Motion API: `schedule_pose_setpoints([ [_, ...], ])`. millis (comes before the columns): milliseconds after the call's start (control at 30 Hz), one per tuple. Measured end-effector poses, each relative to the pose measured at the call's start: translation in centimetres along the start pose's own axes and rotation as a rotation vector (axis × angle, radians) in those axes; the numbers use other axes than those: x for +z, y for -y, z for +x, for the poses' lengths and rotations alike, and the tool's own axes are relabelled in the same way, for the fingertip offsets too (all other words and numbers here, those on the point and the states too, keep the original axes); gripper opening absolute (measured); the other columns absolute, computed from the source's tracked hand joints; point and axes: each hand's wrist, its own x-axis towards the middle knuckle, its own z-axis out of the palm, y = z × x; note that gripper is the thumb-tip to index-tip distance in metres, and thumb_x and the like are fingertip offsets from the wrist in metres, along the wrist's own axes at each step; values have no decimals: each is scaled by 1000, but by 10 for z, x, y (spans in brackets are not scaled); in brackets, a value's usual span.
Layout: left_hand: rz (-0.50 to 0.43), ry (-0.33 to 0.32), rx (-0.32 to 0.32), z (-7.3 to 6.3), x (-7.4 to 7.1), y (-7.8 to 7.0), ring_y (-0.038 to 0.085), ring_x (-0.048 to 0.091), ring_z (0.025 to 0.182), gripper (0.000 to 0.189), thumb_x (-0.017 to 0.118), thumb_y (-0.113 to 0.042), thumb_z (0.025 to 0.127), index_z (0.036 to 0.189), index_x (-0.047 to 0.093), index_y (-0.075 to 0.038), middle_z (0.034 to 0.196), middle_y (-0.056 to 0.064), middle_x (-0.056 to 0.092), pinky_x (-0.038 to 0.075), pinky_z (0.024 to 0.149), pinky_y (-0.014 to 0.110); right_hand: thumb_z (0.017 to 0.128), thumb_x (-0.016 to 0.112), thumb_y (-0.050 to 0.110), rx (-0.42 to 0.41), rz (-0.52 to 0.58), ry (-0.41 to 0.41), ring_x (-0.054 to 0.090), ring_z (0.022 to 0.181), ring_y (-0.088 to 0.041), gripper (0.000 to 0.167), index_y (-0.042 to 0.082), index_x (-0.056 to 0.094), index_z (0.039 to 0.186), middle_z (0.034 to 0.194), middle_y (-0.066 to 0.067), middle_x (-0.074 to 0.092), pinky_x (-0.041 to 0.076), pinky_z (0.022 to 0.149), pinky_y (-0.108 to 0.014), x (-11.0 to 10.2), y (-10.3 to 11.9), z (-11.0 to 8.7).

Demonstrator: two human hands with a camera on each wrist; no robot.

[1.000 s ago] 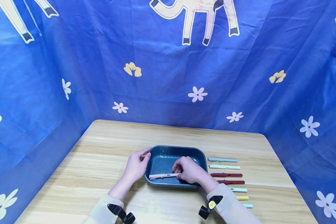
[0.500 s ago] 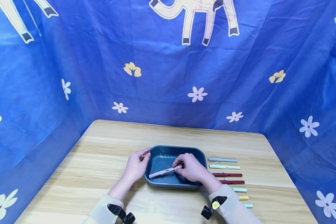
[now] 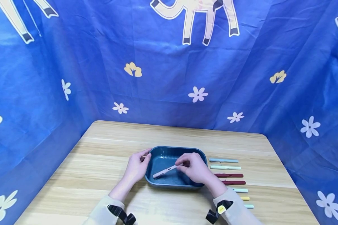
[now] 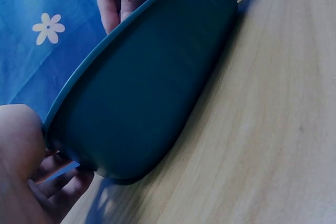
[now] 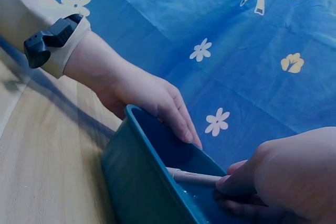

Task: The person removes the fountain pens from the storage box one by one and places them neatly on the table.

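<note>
A dark teal box (image 3: 169, 184), shallow with rounded corners, sits on the table. My left hand (image 3: 137, 167) grips its left end, thumb by the rim and fingers against the outer wall in the left wrist view. Over the box's inside, my right hand (image 3: 195, 167) pinches one end of a pale pink pen (image 3: 166, 171) between thumb and fingers. The pen slants, its far end pointing down to the left, low within the box. In the right wrist view the box wall (image 5: 131, 177) hides part of that pen (image 5: 197, 177).
Right of the box lies a column of pens: a light blue pen (image 3: 223, 160), a mint pen (image 3: 225, 167), dark red pens (image 3: 231, 175), a yellow pen (image 3: 245, 198) and pale teal ones, partly behind the right arm. A blue patterned curtain (image 3: 163, 93) encloses the wooden table (image 3: 107, 150).
My right hand has raised its end of the pale pink pen and drawn slightly right, so the pen now slants instead of lying along the box's near side. The left hand stays put.
</note>
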Motion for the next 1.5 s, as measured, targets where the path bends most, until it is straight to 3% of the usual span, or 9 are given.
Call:
schedule_pose_setpoints([
  [200,7,-10,16,-1,1,0,33,71,116,34,61,-9,107,138,68,2,134,22,68,58,99,46,95,78,1,-17,99,-58,70,91,-13,14,11,84,101,103,6,75,62,77,-29,-9,2,-10],
  [500,7,-17,19,-1,3,1,31,72,115,34,62,-9,107,138,68,1,133,21,69,57,100,46,96,78,3,43,198,-132,71,99,-17,18,16,84,106,109,5,74,62,87,-30,-30,13,-30],
  [800,-3,-9,21,0,2,2,31,72,114,34,62,-10,107,138,68,1,132,22,69,58,99,45,94,80,2,-16,286,-229,74,98,-26,16,12,84,106,110,-7,76,63,84,-31,-46,9,-51],
  [933,2,-2,13,1,2,2,31,72,116,34,62,-11,107,139,68,1,134,21,69,57,101,45,94,79,1,-28,290,-263,74,97,-26,16,9,83,107,110,-9,76,64,81,-30,-53,6,-64],
  [1033,2,0,8,1,1,2,31,71,117,35,62,-11,107,139,68,1,135,20,68,56,102,46,93,78,-3,-35,287,-289,73,93,-20,18,8,82,108,111,-12,75,63,77,-28,-58,4,-73],
  [1200,-7,1,1,1,1,1,31,71,117,35,62,-11,107,139,67,1,136,21,67,56,101,45,92,76,-10,-76,322,-333,74,86,-19,18,-1,80,108,109,-23,72,66,69,-36,-67,3,-89],
  [1300,-7,-1,0,1,0,1,32,71,117,35,62,-11,107,139,67,1,136,21,67,57,101,45,92,76,-10,-49,327,-366,75,91,-22,17,-4,79,107,110,-24,72,65,74,-37,-73,4,-99],
  [1500,-6,1,0,1,1,0,31,71,116,35,62,-10,107,139,67,1,136,21,68,57,100,44,90,79,-10,1,261,-461,73,100,-17,17,-3,80,105,108,-19,75,63,80,-25,-82,-1,-124],
])
